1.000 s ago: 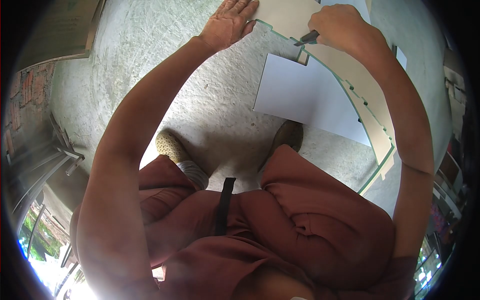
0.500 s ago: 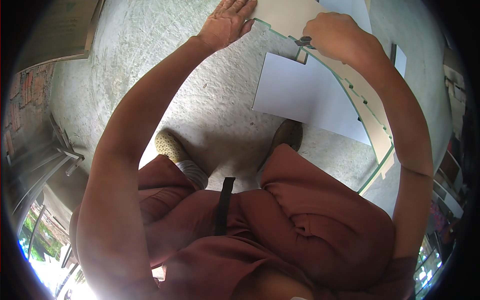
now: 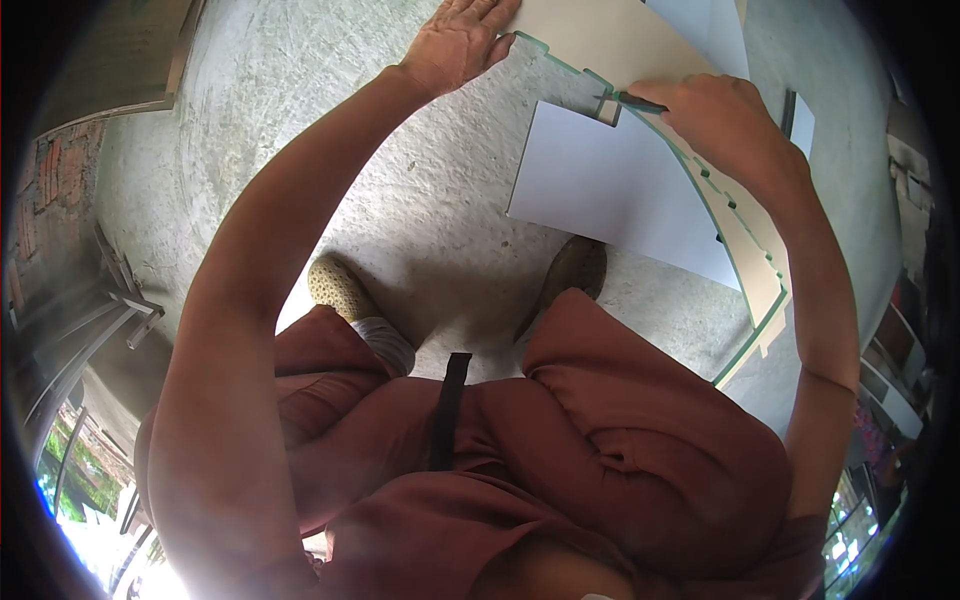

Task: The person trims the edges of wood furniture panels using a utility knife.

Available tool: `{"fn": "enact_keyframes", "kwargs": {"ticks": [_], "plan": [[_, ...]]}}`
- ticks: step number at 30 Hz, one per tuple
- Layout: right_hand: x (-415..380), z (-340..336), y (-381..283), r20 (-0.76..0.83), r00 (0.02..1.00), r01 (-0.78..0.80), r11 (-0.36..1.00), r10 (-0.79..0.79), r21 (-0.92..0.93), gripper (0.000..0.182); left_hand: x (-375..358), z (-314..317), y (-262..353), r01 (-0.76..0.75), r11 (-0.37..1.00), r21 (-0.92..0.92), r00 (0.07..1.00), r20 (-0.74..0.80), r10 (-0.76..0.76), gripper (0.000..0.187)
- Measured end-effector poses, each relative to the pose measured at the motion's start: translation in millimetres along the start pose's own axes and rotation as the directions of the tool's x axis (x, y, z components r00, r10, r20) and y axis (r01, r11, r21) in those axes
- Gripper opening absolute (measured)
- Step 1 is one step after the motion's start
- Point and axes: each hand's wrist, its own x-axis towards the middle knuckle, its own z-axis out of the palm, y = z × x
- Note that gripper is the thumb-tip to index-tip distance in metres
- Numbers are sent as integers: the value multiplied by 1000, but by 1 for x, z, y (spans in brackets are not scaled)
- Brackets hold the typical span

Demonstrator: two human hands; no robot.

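Observation:
A large beige board (image 3: 600, 40) with a notched green edge curves from the top of the view down the right side. My left hand (image 3: 455, 48) lies flat on its upper left corner, fingers stretched out. Closed around a slim dark cutter knife (image 3: 643, 103), my right hand (image 3: 725, 115) rests over the board's inner edge. The knife's tip points left, beside a small notch in that edge. Beneath this edge, a white sheet (image 3: 600, 180) lies partly covered on the floor.
The rough concrete floor (image 3: 420, 180) spreads between my shoes (image 3: 342, 288). Another pale sheet (image 3: 705, 30) shows beyond the board. A brown panel (image 3: 110, 60) stands at upper left, with metal bars (image 3: 95, 325) below it.
My right hand has shifted slightly down and right and turned, so more of the knife shows. My left hand has stayed almost in place.

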Motion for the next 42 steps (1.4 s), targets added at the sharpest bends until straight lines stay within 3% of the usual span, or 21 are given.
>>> {"fn": "enact_keyframes", "kwargs": {"ticks": [2, 8, 9, 11, 15, 23, 27, 30, 32, 35, 38, 42], "plan": [[-3, 0, 0, 56, 990, -128, 992, 127, -3, 35, -2, 5, 1, 28, 999, -32, 999, -32, -29, 54], [-20, 14, 11, -74, 996, -50, 997, 45, -61, 35, -2, 6, 4, 74, 990, -124, 995, -54, -81, 54], [-23, 15, 13, -71, 996, -52, 997, 47, -61, 35, -2, 6, 4, 75, 990, -119, 995, -53, -82, 54], [-29, 16, 16, 94, 987, -131, 991, 133, -28, 36, -2, 5, 3, 69, 991, -113, 995, -58, -75, 54], [-37, 16, 15, 86, 983, -155, 984, 162, -83, 37, -2, 6, 3, 65, 992, -112, 995, -70, -73, 53], [-38, 4, 6, 110, 956, -271, 962, 271, -12, 35, -2, 4, 4, 62, 993, -98, 994, -83, -70, 52], [-37, 10, 13, 61, 978, -195, 980, 197, -36, 35, -2, 4, 5, 71, 995, -72, 995, -65, -76, 52], [-35, 12, 17, 157, 958, -237, 971, 239, -33, 34, -2, 5, 4, 63, 997, -47, 996, -59, -66, 53], [-36, 5, 20, 318, 924, -172, 975, 210, -144, 33, -2, 6, 4, 60, 998, -21, 996, -58, -61, 53], [-39, -1, 19, 275, 912, -308, 951, 305, -35, 37, -1, 6, 3, 60, 998, -22, 996, -61, -61, 53], [-46, 0, 24, 238, 932, -302, 950, 275, 85, 34, -2, 5, 3, 64, 996, -70, 995, -66, -68, 53], [-54, 4, 21, 120, 963, -248, 968, 242, 38, 34, -2, 8, 3, 67, 995, -80, 996, -61, -72, 53]]}}
